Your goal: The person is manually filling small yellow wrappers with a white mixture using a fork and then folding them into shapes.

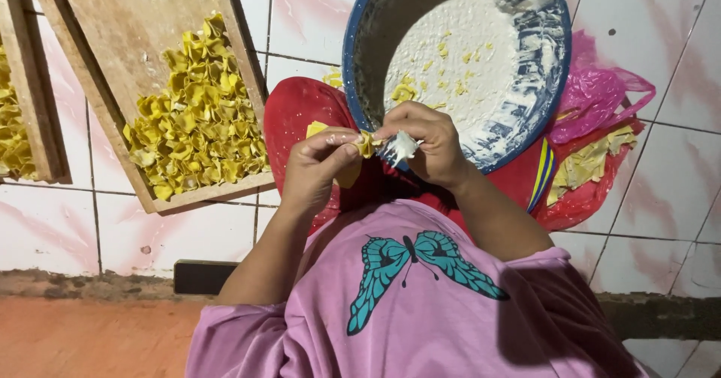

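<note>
Tiled floor w/ trays, basin & bags

Floor: white glossy tiles w/ pink streaks, dark grout lines; near bottom edge it ends at a rough grey strip, then orange-brown surface bottom left. Lying on it: wooden tray at an angle, upper left, its lower end piled w/ yellow folded pieces; 2nd wooden tray at far left edge, also w/ yellow pieces, mostly cut off. Red mat or plastic in the middle. Blue-rimmed basin smeared white inside, resting partly over the red. Pink plastic bag & red bag w/ pale yellow sheets, right of basin.
</note>
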